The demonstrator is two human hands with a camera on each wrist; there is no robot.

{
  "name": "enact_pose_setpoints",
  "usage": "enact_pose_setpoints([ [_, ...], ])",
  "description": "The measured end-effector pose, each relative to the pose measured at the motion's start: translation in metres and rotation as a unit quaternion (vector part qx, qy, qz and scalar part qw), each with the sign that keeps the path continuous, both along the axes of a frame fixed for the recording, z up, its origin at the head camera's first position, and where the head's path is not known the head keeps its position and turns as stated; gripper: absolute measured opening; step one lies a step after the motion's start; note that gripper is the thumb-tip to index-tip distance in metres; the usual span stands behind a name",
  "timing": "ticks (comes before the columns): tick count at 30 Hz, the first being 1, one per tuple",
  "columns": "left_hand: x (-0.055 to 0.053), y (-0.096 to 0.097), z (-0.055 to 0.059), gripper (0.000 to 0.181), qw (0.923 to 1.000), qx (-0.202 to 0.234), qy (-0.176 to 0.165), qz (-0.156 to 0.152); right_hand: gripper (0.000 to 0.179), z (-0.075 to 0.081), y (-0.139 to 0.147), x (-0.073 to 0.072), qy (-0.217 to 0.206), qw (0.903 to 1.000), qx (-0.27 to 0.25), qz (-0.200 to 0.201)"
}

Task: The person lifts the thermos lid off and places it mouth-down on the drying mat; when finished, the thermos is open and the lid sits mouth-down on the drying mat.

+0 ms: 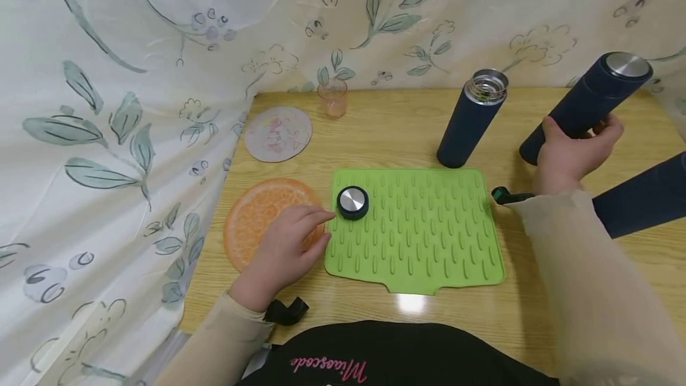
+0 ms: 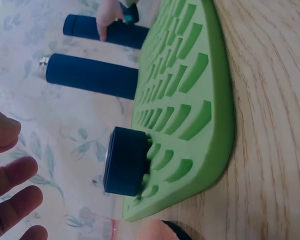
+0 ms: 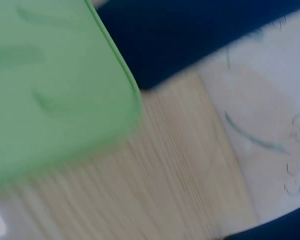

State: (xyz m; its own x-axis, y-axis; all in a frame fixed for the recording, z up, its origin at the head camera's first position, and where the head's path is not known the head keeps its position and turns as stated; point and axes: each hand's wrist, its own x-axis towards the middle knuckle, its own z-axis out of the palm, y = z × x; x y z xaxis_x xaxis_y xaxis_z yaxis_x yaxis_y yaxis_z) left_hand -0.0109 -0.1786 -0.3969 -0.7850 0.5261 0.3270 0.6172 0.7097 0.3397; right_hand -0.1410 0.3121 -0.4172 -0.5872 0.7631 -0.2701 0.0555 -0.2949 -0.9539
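My left hand (image 1: 292,244) is over the left edge of a green ridged mat (image 1: 418,225), fingers fairly straight and holding nothing. Just beyond its fingertips, a dark blue thermos lid (image 1: 352,202) with a silver top sits on the mat; the left wrist view shows the lid (image 2: 126,161) from the side. At the far right, my right hand (image 1: 576,151) grips a capped navy thermos (image 1: 584,103) from its near side, thumb at the left. An uncapped navy thermos (image 1: 471,121) with a steel mouth stands behind the mat. In the right wrist view the hand is out of sight.
Another navy thermos (image 1: 643,198) is partly visible at the right edge, beside my right forearm. An orange-slice placemat (image 1: 243,225) lies under my left hand. Behind it are a round pale coaster (image 1: 278,134) and a pinkish glass (image 1: 333,100). Leaf-patterned cloth (image 1: 177,46) borders the table.
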Motion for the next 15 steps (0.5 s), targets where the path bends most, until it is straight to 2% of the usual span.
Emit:
enact_pose_setpoints([
  [5, -0.001, 0.0, 0.002, 0.033, 0.9999, -0.002, -0.013, -0.008, 0.092, 0.011, -0.03, 0.023, 0.024, 0.9994, -0.015, -0.018],
  [9, -0.004, 0.001, 0.005, 0.035, 0.9997, 0.003, -0.007, -0.024, 0.086, 0.03, -0.053, 0.045, 0.089, 0.9952, -0.009, -0.04],
  [12, -0.006, 0.002, 0.008, 0.035, 0.9994, 0.007, 0.005, -0.035, 0.078, 0.038, -0.07, 0.063, 0.171, 0.9829, 0.024, -0.065],
  [15, -0.01, 0.004, 0.013, 0.036, 0.9986, 0.01, 0.016, -0.049, 0.074, 0.039, -0.087, 0.081, 0.262, 0.9598, 0.06, -0.08],
])
